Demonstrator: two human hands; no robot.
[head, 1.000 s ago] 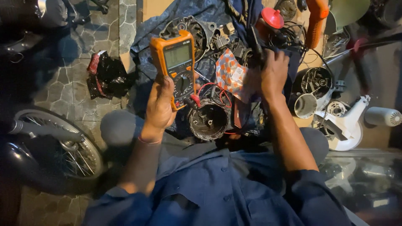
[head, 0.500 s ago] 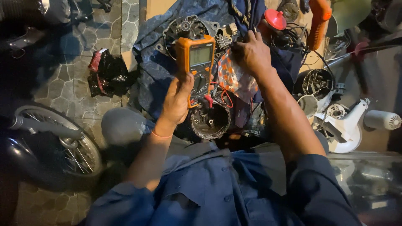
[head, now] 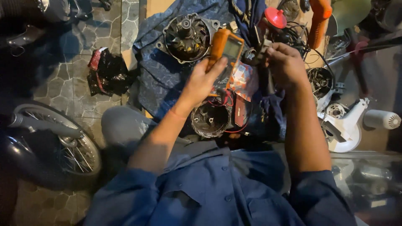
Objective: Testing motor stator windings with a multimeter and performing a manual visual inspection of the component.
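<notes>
Head view: an orange meter (head: 226, 52), tilted, is clasped from below in the left hand (head: 201, 81), above a blue cloth (head: 159, 79). The right hand (head: 284, 62) pinches a small dark part (head: 255, 52) just beside it. A round motor housing (head: 186, 37) lies behind; a spoked wheel (head: 71, 148) sits well apart.

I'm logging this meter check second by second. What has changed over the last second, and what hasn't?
The left hand has carried the orange multimeter up and to the right in the view, tilting it toward the right hand, which has closed on a small dark part; what it is I cannot tell. The left hand's grip stayed, and the round motor housings and the wheel stayed put.
</notes>
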